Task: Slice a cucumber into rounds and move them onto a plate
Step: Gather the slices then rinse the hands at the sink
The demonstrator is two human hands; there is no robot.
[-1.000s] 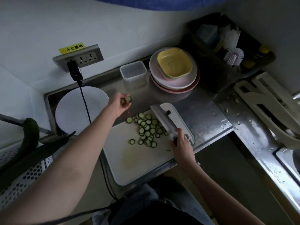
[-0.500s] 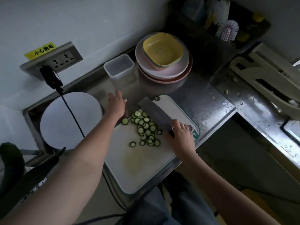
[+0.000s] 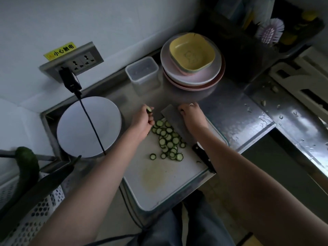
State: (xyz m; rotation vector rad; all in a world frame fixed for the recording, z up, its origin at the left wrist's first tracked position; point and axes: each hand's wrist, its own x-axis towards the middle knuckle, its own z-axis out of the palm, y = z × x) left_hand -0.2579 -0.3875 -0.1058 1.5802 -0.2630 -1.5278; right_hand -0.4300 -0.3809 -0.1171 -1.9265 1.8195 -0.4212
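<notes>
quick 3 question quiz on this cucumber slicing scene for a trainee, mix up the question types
1. True or false: the white plate already holds cucumber rounds.
2. Multiple choice: the right hand rests on the A) knife handle B) knife blade C) yellow bowl.
3. Fill in: the left hand pinches a cucumber ____.

Key
1. False. The rounds all lie on the board.
2. B. The hand lies on the blade, while the handle lies free near the board's right edge.
3. End piece (stub), held above the board's far left corner.
</notes>
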